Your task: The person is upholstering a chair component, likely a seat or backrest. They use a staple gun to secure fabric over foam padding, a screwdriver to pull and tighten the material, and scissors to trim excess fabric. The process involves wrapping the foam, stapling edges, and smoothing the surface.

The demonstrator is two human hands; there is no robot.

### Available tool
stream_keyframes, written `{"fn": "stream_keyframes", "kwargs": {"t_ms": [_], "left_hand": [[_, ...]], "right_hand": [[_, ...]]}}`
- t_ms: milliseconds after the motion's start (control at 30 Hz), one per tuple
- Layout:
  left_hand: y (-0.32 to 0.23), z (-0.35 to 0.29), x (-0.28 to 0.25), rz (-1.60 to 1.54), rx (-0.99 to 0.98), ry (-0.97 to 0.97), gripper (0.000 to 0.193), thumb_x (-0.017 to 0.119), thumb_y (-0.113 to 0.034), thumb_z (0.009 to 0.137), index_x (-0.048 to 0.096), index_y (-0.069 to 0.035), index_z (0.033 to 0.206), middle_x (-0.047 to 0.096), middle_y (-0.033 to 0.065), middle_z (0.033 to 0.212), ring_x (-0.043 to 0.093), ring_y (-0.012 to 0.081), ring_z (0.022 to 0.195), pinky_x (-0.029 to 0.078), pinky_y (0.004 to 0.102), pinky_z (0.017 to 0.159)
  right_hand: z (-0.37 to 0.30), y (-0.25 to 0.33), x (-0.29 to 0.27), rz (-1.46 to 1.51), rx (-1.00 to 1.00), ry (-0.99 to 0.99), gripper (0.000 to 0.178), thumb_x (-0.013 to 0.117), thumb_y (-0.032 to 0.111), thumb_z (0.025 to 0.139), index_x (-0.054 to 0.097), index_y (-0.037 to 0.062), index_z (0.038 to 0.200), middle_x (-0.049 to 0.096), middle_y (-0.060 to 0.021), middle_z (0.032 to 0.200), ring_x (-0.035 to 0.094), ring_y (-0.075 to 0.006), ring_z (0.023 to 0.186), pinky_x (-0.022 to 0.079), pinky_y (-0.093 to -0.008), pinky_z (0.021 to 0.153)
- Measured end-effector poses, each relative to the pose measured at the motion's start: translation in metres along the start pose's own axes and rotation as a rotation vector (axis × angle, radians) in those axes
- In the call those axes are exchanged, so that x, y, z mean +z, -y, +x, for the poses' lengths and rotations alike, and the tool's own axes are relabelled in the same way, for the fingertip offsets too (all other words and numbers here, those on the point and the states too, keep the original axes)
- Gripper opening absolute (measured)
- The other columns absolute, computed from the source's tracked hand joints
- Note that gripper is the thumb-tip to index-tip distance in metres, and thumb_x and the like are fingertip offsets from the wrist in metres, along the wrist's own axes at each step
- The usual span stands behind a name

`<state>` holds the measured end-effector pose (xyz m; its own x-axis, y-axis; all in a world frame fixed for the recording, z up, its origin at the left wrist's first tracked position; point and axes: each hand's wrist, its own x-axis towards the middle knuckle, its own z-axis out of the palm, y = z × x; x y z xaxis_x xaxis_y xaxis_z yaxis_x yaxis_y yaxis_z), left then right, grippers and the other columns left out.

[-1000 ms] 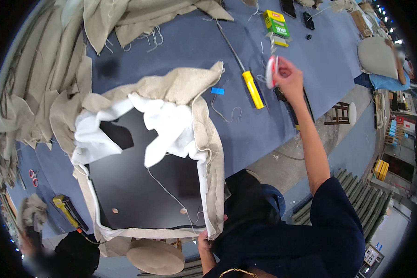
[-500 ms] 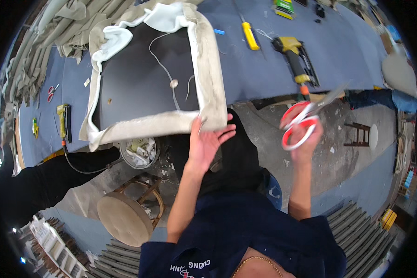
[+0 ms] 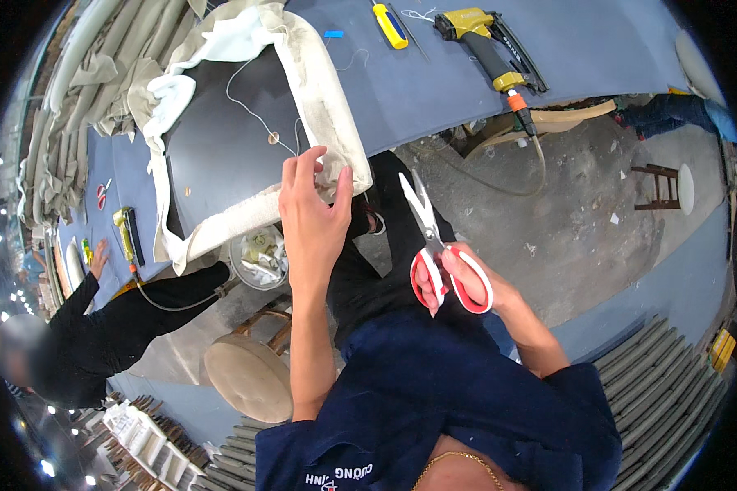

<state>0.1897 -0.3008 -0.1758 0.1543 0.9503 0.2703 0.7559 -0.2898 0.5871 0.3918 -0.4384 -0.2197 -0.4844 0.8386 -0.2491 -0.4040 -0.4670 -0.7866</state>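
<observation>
An upholstered seat panel (image 3: 221, 131) lies on the blue-covered table, its black underside up. Beige fabric and white padding (image 3: 323, 102) wrap over its edges. A thin cord (image 3: 250, 109) trails across the black board by a small round hole. My left hand (image 3: 309, 217) is over the panel's near right corner, back of the hand up. Its fingers are spread and slightly bent, with the tips at the fabric. Close to my body, right of the panel, my right hand (image 3: 475, 274) grips red-and-white scissors (image 3: 431, 239). Their blades point away and stand slightly apart.
On the table lie a yellow-and-black staple gun (image 3: 491, 57) with a hose, a yellow screwdriver (image 3: 391, 26) and another staple gun (image 3: 126, 233). Fabric pieces (image 3: 82, 98) are heaped far left. Below are a scrap bucket (image 3: 262, 274) and round stool (image 3: 250, 376). A co-worker (image 3: 98, 335) stands left.
My right hand has brought the scissors left and nearer my body. My left hand has gone from under the panel's near edge to above its corner. The whole view has shifted.
</observation>
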Motion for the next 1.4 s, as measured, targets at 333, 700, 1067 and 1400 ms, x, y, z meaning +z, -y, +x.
{"fn": "stream_keyframes", "kwargs": {"t_ms": [333,700,1067,1400], "left_hand": [[-0.002,-0.004,-0.008,-0.144,-0.185,0.267,0.033,0.068,0.004,0.086,0.065,-0.004,0.118,0.054,0.0109,0.115,0.058,0.0138,0.075,0.052,0.0298,0.07],[0.014,0.026,-0.021,0.095,0.177,0.425,0.033,0.071,0.001,0.084,0.066,-0.005,0.117,0.057,0.0173,0.117,0.061,0.0353,0.101,0.051,0.0444,0.088],[0.054,0.053,-0.017,-0.106,0.177,0.633,0.034,0.067,0.009,0.078,0.068,-0.002,0.11,0.061,0.0132,0.105,0.062,0.0333,0.09,0.052,0.0413,0.079],[0.061,0.061,-0.019,-0.362,0.169,0.614,0.032,0.069,0.01,0.075,0.074,-0.003,0.103,0.059,0.0132,0.096,0.063,0.0258,0.087,0.049,0.0304,0.071]], "right_hand": [[0.045,0.011,-0.015,0.103,0.216,0.143,0.069,0.037,0.062,0.105,0.06,0.0013,0.084,0.059,-0.0089,0.07,0.065,-0.02,0.06,0.056,-0.0324,0.055],[0.047,0.007,-0.025,0.319,0.392,0.23,0.068,0.034,0.066,0.104,0.061,0.0043,0.091,0.06,-0.0073,0.078,0.065,-0.0209,0.061,0.054,-0.0327,0.051],[0.055,0.048,-0.032,0.322,0.586,0.266,0.072,0.032,0.065,0.105,0.06,0.002,0.085,0.06,-0.0087,0.073,0.064,-0.0188,0.062,0.06,-0.034,0.055],[0.062,0.05,-0.034,0.215,0.557,0.265,0.072,0.033,0.064,0.105,0.06,0.0023,0.082,0.06,-0.0094,0.068,0.062,-0.0172,0.058,0.054,-0.0302,0.052]]}}
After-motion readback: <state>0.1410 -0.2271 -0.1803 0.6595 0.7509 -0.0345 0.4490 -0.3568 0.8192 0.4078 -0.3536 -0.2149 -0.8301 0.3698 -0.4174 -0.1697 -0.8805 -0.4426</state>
